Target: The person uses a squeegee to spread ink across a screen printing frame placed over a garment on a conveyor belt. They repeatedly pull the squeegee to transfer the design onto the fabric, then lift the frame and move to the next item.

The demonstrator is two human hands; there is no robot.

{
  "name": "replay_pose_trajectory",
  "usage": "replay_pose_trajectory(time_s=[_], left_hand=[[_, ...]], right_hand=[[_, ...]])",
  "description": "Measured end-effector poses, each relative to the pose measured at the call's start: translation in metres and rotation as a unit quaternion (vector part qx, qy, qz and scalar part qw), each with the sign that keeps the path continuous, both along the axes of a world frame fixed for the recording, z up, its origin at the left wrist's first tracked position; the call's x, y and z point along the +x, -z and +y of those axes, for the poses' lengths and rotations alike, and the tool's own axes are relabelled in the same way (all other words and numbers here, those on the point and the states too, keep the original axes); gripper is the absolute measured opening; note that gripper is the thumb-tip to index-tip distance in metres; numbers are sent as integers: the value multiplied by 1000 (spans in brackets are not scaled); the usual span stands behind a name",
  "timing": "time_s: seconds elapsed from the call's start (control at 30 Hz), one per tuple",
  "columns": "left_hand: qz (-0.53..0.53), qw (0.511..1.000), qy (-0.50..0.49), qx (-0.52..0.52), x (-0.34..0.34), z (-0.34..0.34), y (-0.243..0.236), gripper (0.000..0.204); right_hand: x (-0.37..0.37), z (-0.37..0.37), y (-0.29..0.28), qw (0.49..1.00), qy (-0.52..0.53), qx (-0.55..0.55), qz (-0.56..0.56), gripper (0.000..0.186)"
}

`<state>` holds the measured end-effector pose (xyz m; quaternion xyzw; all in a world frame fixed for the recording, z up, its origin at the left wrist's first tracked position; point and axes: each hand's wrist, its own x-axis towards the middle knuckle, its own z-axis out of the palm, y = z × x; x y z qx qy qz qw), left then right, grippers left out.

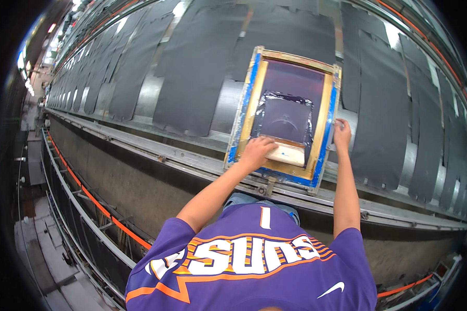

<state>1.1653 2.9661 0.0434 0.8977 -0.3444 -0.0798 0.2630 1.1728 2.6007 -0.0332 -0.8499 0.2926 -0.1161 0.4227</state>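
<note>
A screen-printing frame [326, 136] with blue-taped edges lies over the long table in front of me. Dark, glossy ink [313, 116] borders a rectangle on its mesh. At the frame's near end, my left hand [258, 153] is closed round the left end of a squeegee [289, 155] with a pale handle, which rests on the mesh. My right hand [342, 136] is just outside the frame's right side, its fingers curled in. Whatever those fingers hold, if anything, is hidden.
Dark fabric panels [189, 78] lie in a row along the metal table on both sides of the frame. A metal rail [192, 168] runs along the table's near edge, close to my body. An orange-lined rail [120, 226] passes behind at the left.
</note>
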Motion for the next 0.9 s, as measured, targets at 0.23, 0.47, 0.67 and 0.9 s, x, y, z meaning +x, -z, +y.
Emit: replay_pose_trajectory(time_s=[0.23,0.47,0.67,0.9], left_hand=[[19,999,-27,-29,-20,45,-6,61],[-11,998,-57,8,53,236,-17,59],[-35,998,-25,46,113,377,-15,55],[-43,998,-7,49,106,418,-20,55]], right_hand=[[34,48,-48,995,66,-55,-45,22],[103,257,-40,995,54,-11,-81,22],[142,405,-40,993,51,4,-110,20],[150,425,-20,995,55,-47,-73,20]])
